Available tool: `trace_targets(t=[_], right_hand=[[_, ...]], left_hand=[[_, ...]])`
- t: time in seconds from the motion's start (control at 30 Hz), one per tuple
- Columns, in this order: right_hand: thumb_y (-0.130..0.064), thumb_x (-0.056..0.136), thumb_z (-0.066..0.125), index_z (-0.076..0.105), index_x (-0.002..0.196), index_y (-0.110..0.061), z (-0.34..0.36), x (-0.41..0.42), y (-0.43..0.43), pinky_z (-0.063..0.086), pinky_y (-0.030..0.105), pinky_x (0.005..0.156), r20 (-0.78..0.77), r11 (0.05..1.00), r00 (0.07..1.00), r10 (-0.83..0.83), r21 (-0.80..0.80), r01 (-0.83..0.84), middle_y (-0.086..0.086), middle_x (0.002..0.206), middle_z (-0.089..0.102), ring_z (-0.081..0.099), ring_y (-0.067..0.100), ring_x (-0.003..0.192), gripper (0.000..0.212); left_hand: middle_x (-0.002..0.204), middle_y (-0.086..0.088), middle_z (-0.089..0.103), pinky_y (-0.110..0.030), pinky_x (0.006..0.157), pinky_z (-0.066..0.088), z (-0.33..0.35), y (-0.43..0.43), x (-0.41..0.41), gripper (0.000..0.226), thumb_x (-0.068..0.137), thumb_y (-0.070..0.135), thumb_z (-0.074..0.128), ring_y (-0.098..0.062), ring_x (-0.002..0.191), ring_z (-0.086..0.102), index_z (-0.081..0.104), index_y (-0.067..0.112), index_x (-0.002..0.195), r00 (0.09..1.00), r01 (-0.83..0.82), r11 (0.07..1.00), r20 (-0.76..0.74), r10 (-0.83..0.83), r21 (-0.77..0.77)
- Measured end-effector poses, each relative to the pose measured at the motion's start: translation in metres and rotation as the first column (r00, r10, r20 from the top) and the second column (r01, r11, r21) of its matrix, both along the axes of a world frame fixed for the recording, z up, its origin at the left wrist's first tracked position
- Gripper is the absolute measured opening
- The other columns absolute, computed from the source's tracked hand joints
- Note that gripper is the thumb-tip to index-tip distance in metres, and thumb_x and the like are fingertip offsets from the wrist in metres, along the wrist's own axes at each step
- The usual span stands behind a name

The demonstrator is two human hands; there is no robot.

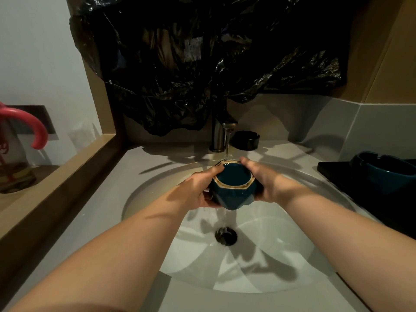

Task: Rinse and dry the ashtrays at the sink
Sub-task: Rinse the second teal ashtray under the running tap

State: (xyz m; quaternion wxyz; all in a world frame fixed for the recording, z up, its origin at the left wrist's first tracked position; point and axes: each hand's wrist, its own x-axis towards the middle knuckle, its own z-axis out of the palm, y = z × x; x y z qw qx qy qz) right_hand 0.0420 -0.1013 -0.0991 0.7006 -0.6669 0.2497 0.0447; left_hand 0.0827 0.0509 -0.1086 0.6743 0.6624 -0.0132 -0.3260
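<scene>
In the head view, the left hand [200, 190] and the right hand [263, 181] hold a teal ashtray [233, 190] between them, fingers curled around its two sides. It is above the sink [155, 190], tilted toward the camera, under the running tap [221, 135]. Water falls to the drain [226, 236]. A black ashtray [245, 140] stands beside the tap. A third ashtray [382, 171] sits on a dark mat [333, 171] at the right.

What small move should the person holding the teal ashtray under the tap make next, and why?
Probably ease the teal ashtray slightly toward the tap, so the stream falls into its bowl. The left hand and right hand grip it over the sink, but the water seems to strike only its far rim and run off underneath.
</scene>
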Motion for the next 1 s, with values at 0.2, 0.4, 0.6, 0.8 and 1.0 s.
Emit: trace_targets(t=[0.2, 0.4, 0.6, 0.8, 1.0], right_hand=[[-0.015, 0.100, 0.041, 0.057, 0.123, -0.013, -0.002, 0.005, 0.008, 0.041, 0.038, 0.105, 0.348, 0.722, 0.910, 0.227, -0.686, 0.082, 0.011, 0.127, 0.054, 0.052, 0.025, 0.117, 0.028], [-0.024, 0.101, 0.039, 0.052, 0.128, -0.014, -0.010, 0.007, 0.003, 0.044, 0.031, 0.100, 0.330, 0.770, 0.909, 0.253, -0.638, 0.017, 0.009, 0.127, 0.056, 0.053, 0.023, 0.118, 0.031], [-0.028, 0.102, 0.035, 0.053, 0.127, -0.015, -0.003, 0.003, 0.007, 0.044, 0.029, 0.093, 0.395, 0.753, 0.878, 0.271, -0.655, 0.062, 0.002, 0.115, 0.056, 0.054, 0.016, 0.109, 0.033], [-0.045, 0.100, 0.030, 0.058, 0.115, -0.010, -0.004, 0.012, -0.005, 0.045, 0.044, 0.100, 0.245, 0.912, 0.968, 0.056, -0.407, 0.051, 0.015, 0.115, 0.064, 0.059, 0.030, 0.109, 0.047], [-0.026, 0.102, 0.036, 0.054, 0.122, -0.015, 0.001, 0.010, 0.007, 0.047, 0.040, 0.096, 0.468, 0.809, 0.863, 0.192, -0.573, 0.131, 0.014, 0.120, 0.058, 0.058, 0.026, 0.107, 0.029]], left_hand=[[0.095, -0.013, 0.065, -0.044, 0.073, 0.059, 0.001, -0.005, 0.000, 0.026, 0.095, 0.039, 0.055, -0.030, 0.087, 0.064, 0.058, 0.013, 0.098, 0.992, -0.097, 0.993, 0.093, 0.091, 0.064], [0.101, -0.015, 0.069, -0.041, 0.068, 0.060, -0.001, -0.006, 0.005, 0.040, 0.091, 0.044, 0.058, -0.031, 0.089, 0.067, 0.061, 0.009, 0.109, 0.966, -0.181, 0.976, 0.209, 0.153, 0.124], [0.095, -0.008, 0.071, -0.048, 0.080, 0.059, -0.006, -0.006, 0.003, 0.019, 0.093, 0.039, 0.056, -0.027, 0.090, 0.070, 0.062, 0.024, 0.103, 0.891, -0.088, 0.990, 0.452, 0.029, 0.109], [0.096, 0.002, 0.071, -0.040, 0.086, 0.057, -0.006, -0.005, 0.002, 0.006, 0.096, 0.027, 0.055, -0.018, 0.091, 0.069, 0.059, 0.031, 0.099, 0.818, -0.051, 0.999, 0.574, 0.045, -0.006], [0.102, 0.000, 0.069, -0.040, 0.087, 0.055, -0.007, -0.006, 0.004, 0.010, 0.098, 0.030, 0.051, -0.020, 0.097, 0.067, 0.059, 0.034, 0.103, 0.780, -0.028, 0.999, 0.625, 0.038, -0.026]])
